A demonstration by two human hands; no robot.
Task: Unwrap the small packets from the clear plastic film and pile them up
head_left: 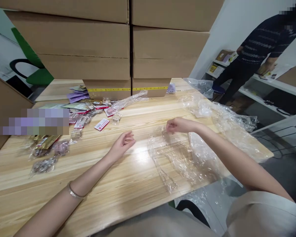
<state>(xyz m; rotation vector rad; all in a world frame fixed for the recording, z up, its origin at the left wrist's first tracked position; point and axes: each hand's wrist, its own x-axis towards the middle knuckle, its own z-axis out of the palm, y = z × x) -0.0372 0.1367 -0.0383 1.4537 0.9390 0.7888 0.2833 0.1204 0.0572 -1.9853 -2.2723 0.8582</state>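
Observation:
My right hand (177, 125) is closed at the edge of a crumpled clear plastic bag (178, 153), its fingers pinched together on the film. The bag spreads loosely over the wooden table (128, 187) and under my right forearm. My left hand (123, 144) hovers over the table to the left of the bag, apart from it. Its fingers are loosely bent with the thumb apart, and nothing shows in them. The nearest thing beyond my left hand is a small white and red card (101, 124).
Small packets (42, 164) in clear bags lie piled at the left. Large cardboard boxes (88, 42) with a yellow measuring tape (108, 89) stand at the back. More clear plastic (227, 118) covers the table's right edge. A person (258, 42) stands by shelves at the right.

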